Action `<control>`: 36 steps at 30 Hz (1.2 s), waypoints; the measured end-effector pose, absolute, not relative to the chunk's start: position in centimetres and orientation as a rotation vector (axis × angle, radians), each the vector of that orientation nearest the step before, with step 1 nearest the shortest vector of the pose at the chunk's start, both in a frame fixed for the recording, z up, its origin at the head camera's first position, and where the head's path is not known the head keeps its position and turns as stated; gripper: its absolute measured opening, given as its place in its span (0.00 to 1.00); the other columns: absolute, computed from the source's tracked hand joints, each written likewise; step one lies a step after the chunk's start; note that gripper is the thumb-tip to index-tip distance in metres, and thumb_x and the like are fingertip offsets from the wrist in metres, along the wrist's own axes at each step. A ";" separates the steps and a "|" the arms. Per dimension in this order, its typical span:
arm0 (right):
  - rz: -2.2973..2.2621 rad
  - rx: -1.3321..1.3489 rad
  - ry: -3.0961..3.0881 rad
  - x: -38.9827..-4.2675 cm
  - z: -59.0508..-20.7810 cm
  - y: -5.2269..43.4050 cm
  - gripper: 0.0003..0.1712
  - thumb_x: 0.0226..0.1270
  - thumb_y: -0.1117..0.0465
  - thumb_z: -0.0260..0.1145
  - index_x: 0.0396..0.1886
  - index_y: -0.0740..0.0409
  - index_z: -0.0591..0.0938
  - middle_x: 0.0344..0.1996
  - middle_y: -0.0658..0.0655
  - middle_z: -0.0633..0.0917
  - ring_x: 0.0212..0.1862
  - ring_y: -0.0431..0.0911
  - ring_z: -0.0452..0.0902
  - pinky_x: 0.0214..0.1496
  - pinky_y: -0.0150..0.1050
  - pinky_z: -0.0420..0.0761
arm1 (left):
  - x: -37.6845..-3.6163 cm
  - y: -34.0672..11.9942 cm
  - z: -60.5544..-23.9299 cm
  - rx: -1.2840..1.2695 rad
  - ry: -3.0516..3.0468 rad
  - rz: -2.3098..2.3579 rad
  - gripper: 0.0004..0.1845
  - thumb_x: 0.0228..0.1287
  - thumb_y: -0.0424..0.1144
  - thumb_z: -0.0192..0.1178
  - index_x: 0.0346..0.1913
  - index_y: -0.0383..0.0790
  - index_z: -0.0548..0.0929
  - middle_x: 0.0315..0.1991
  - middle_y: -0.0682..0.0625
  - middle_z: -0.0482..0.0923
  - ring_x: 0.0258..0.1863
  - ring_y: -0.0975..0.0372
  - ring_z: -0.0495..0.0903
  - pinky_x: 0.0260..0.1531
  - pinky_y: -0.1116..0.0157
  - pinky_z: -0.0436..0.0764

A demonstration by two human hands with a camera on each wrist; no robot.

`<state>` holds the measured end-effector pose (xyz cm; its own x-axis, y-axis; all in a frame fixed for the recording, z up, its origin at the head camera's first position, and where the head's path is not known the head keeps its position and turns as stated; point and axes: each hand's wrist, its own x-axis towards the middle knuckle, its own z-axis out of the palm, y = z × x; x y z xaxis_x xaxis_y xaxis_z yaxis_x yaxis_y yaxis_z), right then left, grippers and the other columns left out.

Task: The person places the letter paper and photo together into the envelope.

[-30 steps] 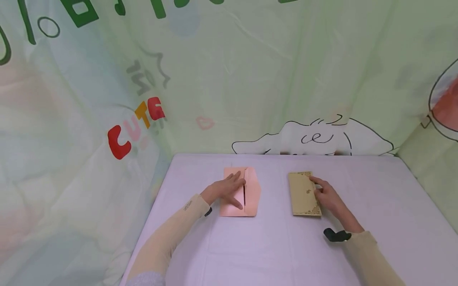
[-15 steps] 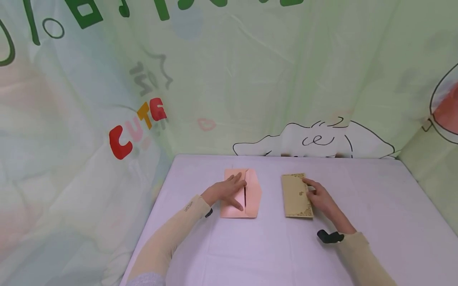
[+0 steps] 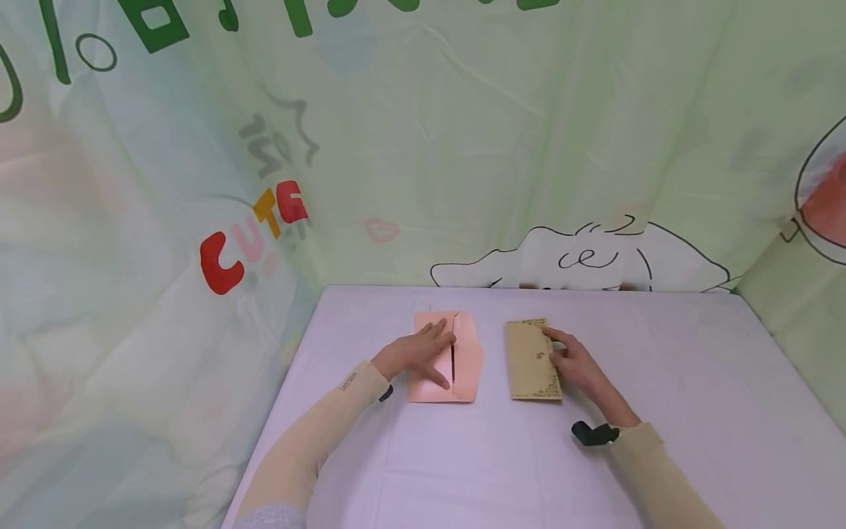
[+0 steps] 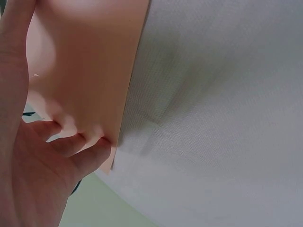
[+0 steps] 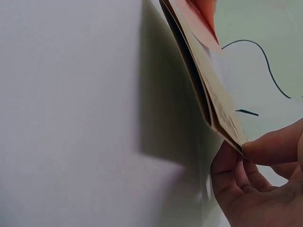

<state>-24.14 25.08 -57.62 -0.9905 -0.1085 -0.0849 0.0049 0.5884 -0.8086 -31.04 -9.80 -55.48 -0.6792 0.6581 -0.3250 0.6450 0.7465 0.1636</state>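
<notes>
A pink envelope [image 3: 468, 360] lies on the table with its flap unfolded toward the right and its slit facing the card. My left hand [image 3: 419, 354] rests on the envelope with fingers spread, fingertips pressing the paper in the left wrist view. To the right of it, a folded tan card [image 3: 529, 361] with dark ornament at its corners is pinched along its right edge by my right hand [image 3: 576, 365]. In the right wrist view the card [image 5: 208, 80] tilts above the cloth, its layers slightly apart, held between thumb and fingers.
A pale lilac cloth covers the table [image 3: 476, 470], whose far edge meets a printed green curtain [image 3: 476, 147]. More printed fabric [image 3: 132, 308] hangs along the left side. Black wrist straps [image 3: 595, 434] sit at the sleeve ends.
My right hand has carried the tan card leftward, narrowing the gap to the pink envelope. My left hand and the envelope have stayed in place.
</notes>
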 end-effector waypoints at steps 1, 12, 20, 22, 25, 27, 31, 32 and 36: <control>-1.377 -0.089 2.683 -24.2 -57.7 24.9 0.33 0.73 0.72 0.50 0.77 0.65 0.59 0.73 0.75 0.62 0.58 0.61 0.73 0.51 0.41 0.75 | -31.1 -9.8 -55.5 1.000 2.582 0.050 0.50 0.48 0.76 0.65 0.68 0.56 0.58 0.82 0.38 0.38 0.80 0.41 0.49 0.61 0.45 0.76; -1.386 -0.132 2.677 -24.9 -58.3 23.0 0.33 0.73 0.71 0.51 0.77 0.64 0.61 0.72 0.74 0.64 0.55 0.58 0.74 0.52 0.43 0.75 | -31.1 -9.8 -55.6 0.999 2.576 0.046 0.51 0.47 0.76 0.65 0.69 0.55 0.58 0.82 0.38 0.38 0.79 0.40 0.49 0.62 0.45 0.76; -1.376 -0.153 2.679 -25.5 -58.0 21.4 0.33 0.73 0.71 0.52 0.76 0.64 0.62 0.72 0.74 0.64 0.53 0.58 0.75 0.53 0.46 0.75 | -31.3 -9.7 -56.1 0.996 2.584 0.040 0.52 0.47 0.77 0.65 0.69 0.56 0.58 0.82 0.39 0.38 0.80 0.41 0.49 0.62 0.45 0.75; -1.378 -0.171 2.676 -25.5 -57.9 21.1 0.33 0.72 0.71 0.53 0.76 0.65 0.61 0.71 0.75 0.65 0.52 0.57 0.75 0.51 0.43 0.75 | -31.4 -9.7 -56.2 0.993 2.583 0.036 0.52 0.47 0.77 0.65 0.70 0.56 0.58 0.82 0.39 0.37 0.80 0.42 0.48 0.64 0.45 0.74; -1.412 -0.181 2.657 -25.6 -58.1 20.5 0.32 0.72 0.72 0.53 0.75 0.66 0.62 0.70 0.75 0.65 0.48 0.55 0.76 0.47 0.39 0.75 | -31.5 -9.7 -56.4 0.984 2.583 0.027 0.52 0.46 0.78 0.64 0.70 0.57 0.57 0.83 0.40 0.37 0.80 0.43 0.48 0.64 0.46 0.74; -1.427 -0.202 2.646 -25.6 -58.3 20.2 0.32 0.71 0.73 0.53 0.75 0.68 0.62 0.69 0.76 0.65 0.46 0.54 0.75 0.44 0.36 0.75 | -31.6 -9.7 -56.5 0.983 2.582 0.018 0.52 0.45 0.79 0.63 0.69 0.57 0.57 0.83 0.40 0.36 0.80 0.43 0.47 0.65 0.46 0.74; -1.440 -0.196 2.635 -25.7 -58.6 19.5 0.33 0.72 0.73 0.52 0.76 0.66 0.61 0.70 0.75 0.65 0.45 0.52 0.74 0.43 0.36 0.74 | -31.5 -9.7 -56.5 0.978 2.579 0.013 0.53 0.45 0.79 0.63 0.70 0.57 0.57 0.83 0.40 0.37 0.80 0.42 0.48 0.64 0.46 0.74; -1.438 -0.186 2.635 -25.7 -58.7 19.4 0.33 0.72 0.73 0.52 0.76 0.66 0.61 0.70 0.75 0.65 0.45 0.52 0.74 0.43 0.36 0.74 | -31.5 -9.7 -56.5 0.976 2.578 0.014 0.53 0.45 0.79 0.64 0.70 0.57 0.57 0.83 0.40 0.37 0.80 0.42 0.48 0.64 0.46 0.74; -1.438 -0.171 2.641 -25.9 -58.7 19.1 0.33 0.72 0.72 0.52 0.76 0.65 0.61 0.70 0.74 0.65 0.47 0.53 0.75 0.45 0.39 0.75 | -31.5 -9.7 -56.3 0.977 2.579 0.013 0.53 0.45 0.78 0.64 0.70 0.57 0.57 0.83 0.40 0.37 0.80 0.42 0.48 0.64 0.45 0.74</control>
